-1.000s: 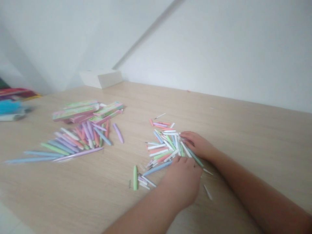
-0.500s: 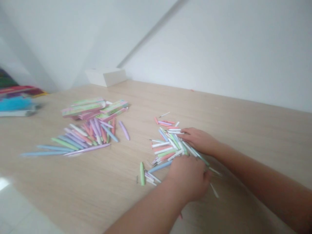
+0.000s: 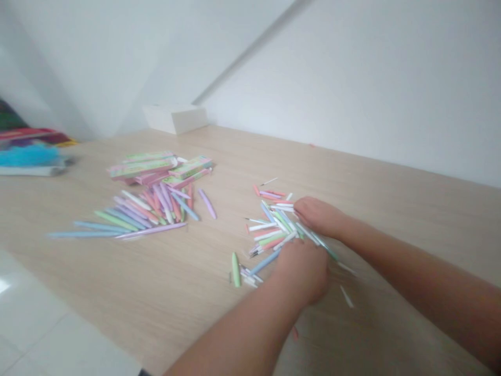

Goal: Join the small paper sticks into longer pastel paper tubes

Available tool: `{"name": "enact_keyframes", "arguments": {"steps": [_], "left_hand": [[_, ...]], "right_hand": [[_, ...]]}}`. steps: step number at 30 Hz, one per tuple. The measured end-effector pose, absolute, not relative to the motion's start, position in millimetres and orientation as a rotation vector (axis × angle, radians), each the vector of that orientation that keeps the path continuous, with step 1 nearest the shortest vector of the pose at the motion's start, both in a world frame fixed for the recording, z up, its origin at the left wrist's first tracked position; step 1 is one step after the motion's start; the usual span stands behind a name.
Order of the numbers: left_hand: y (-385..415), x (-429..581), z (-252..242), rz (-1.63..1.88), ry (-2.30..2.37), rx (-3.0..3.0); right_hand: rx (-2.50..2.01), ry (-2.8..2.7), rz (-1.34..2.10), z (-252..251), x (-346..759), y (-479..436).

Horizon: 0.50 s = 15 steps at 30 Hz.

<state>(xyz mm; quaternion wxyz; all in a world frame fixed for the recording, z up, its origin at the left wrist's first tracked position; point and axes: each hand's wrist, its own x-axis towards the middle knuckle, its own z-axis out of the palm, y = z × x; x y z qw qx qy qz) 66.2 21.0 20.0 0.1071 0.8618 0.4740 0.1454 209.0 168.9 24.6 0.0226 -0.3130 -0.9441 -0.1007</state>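
A loose heap of short pastel pen pieces (image 3: 270, 237), white, green, orange and blue, lies on the wooden table. Some are thin white sticks with dark tips, like pen refills. At the heap's near side is my left hand (image 3: 303, 269), back upward and fingers curled down; what its fingertips hold, if anything, is hidden. My right hand (image 3: 318, 214) is closed at the far right side of the heap, beside some white pieces, and its grip is blurred. A green piece (image 3: 235, 270) lies left of my left hand, and a thin white stick (image 3: 346, 296) lies to its right.
To the left is a second pile of longer pastel pens (image 3: 156, 206). Behind it are stacked pink-and-green cartons (image 3: 146, 167). A white box (image 3: 176, 119) stands by the wall. Blue and red items (image 3: 31, 155) lie at the far left, near the table edge.
The view has shifted slightly, moving the table items right and up. My right hand's fingers, stretched over the pieces before, are now curled in. My left thumb has gone out of sight.
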Motion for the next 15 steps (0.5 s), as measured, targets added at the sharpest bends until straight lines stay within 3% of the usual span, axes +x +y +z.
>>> {"name": "enact_keyframes", "arguments": {"steps": [7,15], "left_hand": [[26.8,59.9,9.3,0.451,1.376,2.599],[22.2,44.0,20.7,0.674,1.547,2.569]], "right_hand": [[-1.313,-2.476,-0.186,23.5,236.8,95.9],[-1.552,-1.735,0.429,-8.5,274.5,-4.4]]}}
